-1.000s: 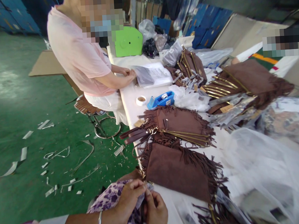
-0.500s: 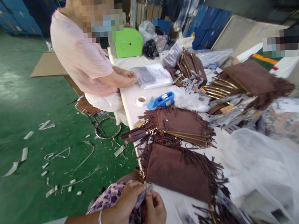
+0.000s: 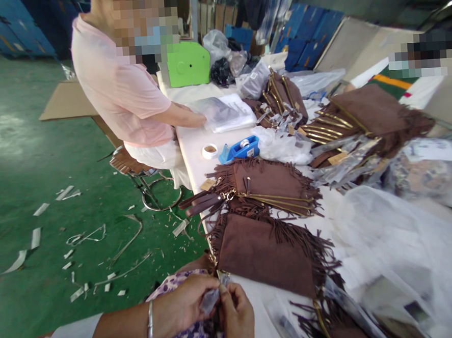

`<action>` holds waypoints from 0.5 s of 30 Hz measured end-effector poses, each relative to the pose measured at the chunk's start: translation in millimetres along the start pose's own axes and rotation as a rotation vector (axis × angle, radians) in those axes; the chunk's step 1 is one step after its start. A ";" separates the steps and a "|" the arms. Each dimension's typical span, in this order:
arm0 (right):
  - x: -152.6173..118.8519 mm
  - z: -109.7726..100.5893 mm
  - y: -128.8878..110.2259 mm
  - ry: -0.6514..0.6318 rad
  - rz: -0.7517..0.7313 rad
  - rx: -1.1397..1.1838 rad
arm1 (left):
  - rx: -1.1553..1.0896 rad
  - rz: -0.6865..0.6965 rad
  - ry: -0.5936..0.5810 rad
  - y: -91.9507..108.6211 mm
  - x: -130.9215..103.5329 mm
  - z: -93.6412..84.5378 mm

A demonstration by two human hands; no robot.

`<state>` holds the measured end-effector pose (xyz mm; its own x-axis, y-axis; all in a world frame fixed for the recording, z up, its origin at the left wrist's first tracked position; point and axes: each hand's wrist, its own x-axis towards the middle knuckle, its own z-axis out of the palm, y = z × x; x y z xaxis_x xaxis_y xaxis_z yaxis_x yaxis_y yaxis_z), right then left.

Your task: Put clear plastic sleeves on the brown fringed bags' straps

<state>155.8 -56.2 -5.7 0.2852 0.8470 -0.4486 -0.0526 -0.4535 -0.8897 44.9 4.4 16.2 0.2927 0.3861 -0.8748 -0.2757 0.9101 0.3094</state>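
Both my hands meet at the table's near edge, low in the view. My left hand [image 3: 188,301], with a silver bangle at the wrist, pinches a small piece of clear plastic wrap [image 3: 210,301]. Fingers of my right hand [image 3: 237,311] close on the same plastic from the other side. What the plastic wraps, if anything, is too small to make out. Just beyond my fingertips lies a brown fringed bag [image 3: 269,253], its clasp end towards me. A second brown fringed bag [image 3: 275,184] with gold zips and a wrist strap is behind it.
A co-worker in a pink shirt [image 3: 117,79] handles clear plastic bags [image 3: 222,113] at the far table edge. A blue tape dispenser [image 3: 240,150] and a tape roll [image 3: 210,150] lie midway. More brown bags [image 3: 375,109] and plastic sheeting [image 3: 399,240] cover the right side.
My hands stay together at the plastic, and more of it shows below my left fingers. The co-worker's hands have moved onto the plastic bags. The view has shifted slightly.
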 end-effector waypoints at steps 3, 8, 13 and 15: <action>-1.7 -8.6 -6.1 -0.050 -0.015 -0.132 | 0.073 0.096 -0.050 -3.0 -3.5 1.0; -2.7 -13.5 -13.9 0.003 -0.022 -0.352 | 0.257 0.282 -0.005 -4.1 -5.4 -4.8; -9.6 -2.5 -12.5 0.212 0.048 -0.207 | 0.272 0.203 -0.098 -8.0 -1.4 -13.0; -10.2 4.1 -10.2 0.221 0.048 -0.103 | 0.280 0.156 -0.070 -7.3 3.7 -14.3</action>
<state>149.5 -59.1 7.6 0.4877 0.7478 -0.4505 0.0237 -0.5272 -0.8494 34.8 -3.0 5.3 0.3314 0.5247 -0.7841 -0.0626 0.8415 0.5366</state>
